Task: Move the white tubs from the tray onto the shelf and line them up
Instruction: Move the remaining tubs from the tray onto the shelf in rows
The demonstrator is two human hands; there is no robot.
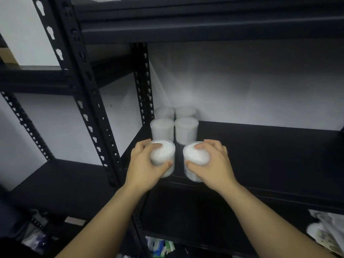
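Several white tubs stand in two rows at the left end of the black shelf (pixel 260 146). The back pair (pixel 175 112) is against the wall, and a middle pair (pixel 174 130) stands in front of it. My left hand (pixel 145 164) grips the front left tub (pixel 164 155) from above, fingers curled round its lid. My right hand (pixel 212 162) grips the front right tub (pixel 195 157) the same way. Both front tubs sit near the shelf's front edge. The tray is out of view.
A black upright post (pixel 93 101) stands left of the tubs, with a lower black shelf (pixel 61 183) beyond it. Another shelf board (pixel 204 25) hangs overhead. Packets and papers (pixel 327 229) lie on the level below at the right.
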